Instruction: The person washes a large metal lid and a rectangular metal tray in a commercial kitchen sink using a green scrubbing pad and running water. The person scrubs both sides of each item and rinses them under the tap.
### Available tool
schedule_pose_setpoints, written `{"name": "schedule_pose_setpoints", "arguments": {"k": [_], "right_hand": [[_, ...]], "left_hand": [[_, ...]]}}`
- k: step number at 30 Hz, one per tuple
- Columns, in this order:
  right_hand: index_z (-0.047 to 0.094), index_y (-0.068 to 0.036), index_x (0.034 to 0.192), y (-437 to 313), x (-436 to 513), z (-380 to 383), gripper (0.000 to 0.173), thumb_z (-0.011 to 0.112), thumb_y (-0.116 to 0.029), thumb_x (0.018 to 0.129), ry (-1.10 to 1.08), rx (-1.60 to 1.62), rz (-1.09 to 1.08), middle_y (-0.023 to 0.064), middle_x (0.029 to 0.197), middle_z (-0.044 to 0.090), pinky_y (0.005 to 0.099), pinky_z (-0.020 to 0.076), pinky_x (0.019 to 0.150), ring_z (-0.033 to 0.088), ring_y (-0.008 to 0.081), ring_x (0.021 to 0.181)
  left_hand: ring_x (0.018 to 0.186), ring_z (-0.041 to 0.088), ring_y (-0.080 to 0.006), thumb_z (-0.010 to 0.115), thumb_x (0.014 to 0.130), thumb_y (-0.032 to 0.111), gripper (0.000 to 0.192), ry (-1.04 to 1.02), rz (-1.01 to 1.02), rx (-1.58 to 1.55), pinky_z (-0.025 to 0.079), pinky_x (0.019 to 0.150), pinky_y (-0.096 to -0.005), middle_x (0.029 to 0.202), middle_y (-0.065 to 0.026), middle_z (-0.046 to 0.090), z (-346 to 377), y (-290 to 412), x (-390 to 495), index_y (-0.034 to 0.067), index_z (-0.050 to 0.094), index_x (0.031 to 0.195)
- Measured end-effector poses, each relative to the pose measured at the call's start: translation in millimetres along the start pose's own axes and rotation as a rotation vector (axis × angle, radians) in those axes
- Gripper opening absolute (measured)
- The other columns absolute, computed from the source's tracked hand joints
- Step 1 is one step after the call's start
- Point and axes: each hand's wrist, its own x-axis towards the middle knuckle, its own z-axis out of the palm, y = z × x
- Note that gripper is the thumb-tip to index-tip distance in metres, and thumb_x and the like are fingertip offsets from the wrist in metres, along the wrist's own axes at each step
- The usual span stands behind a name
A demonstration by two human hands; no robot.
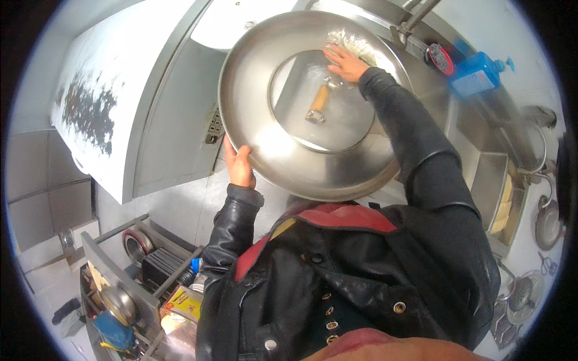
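A large round stainless-steel lid [253, 90] with a wooden-grip handle [319, 100] at its middle is held up before me, partly over the metal sink area. My left hand [240, 164] grips its lower left rim, thumb on the upper face. My right hand [345, 63] lies on the upper right of the lid, fingers spread, touching a crumpled clear plastic film or bag [352, 41]. Whether the fingers pinch the plastic cannot be told. Both forearms are in black leather sleeves.
A white appliance [104, 90] stands at the left. At the right are a blue pump bottle [476, 74], a red dish with a steel scourer [439, 58] and a steel sink basin [490, 189]. A metal rack [119, 270] with a bowl and packages stands at the lower left.
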Motion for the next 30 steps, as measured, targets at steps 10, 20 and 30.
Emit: {"name": "schedule_pose_setpoints", "arguments": {"k": [10, 20, 30], "right_hand": [[0.013, -0.013, 0.152, -15.4, -201.4, 32.7, 0.097, 0.066, -0.051, 0.081, -0.113, 0.202, 0.098, 0.0336, 0.149, 0.019, 0.0479, 0.0239, 0.114, 0.022, 0.0479, 0.139], [0.062, -0.004, 0.106, -166.7, -218.0, -11.3, 0.031, 0.061, -0.029, 0.089, -0.064, 0.537, -0.095, 0.0197, 0.108, 0.058, 0.0416, 0.0449, 0.09, 0.054, 0.0349, 0.106], [0.069, -0.01, 0.089, -145.7, -268.6, -3.1, 0.039, 0.059, -0.047, 0.088, -0.016, 0.338, -0.171, 0.0136, 0.118, 0.059, 0.0425, 0.0428, 0.091, 0.055, 0.0299, 0.106]], "left_hand": [[0.105, 0.053, -0.0183, 0.044, 0.078, -0.004, 0.058, 0.038, 0.025, 0.019, 0.042, 0.093, -0.0294, 0.121, -0.0072, 0.055, 10.5, 1.1, -0.2, 0.004, 0.044, 0.135], [0.101, 0.053, -0.0177, 0.044, 0.078, -0.005, 0.06, 0.007, 0.01, 0.065, 0.043, 0.09, -0.0291, 0.12, -0.006, 0.055, 22.3, 7.9, -11.6, 0.005, 0.043, 0.137], [0.104, 0.053, -0.0189, 0.047, 0.077, -0.005, 0.064, -0.016, 0.027, 0.071, 0.042, 0.092, -0.0303, 0.12, -0.0063, 0.055, 27.2, 4.6, -16.2, 0.005, 0.041, 0.139]]}}
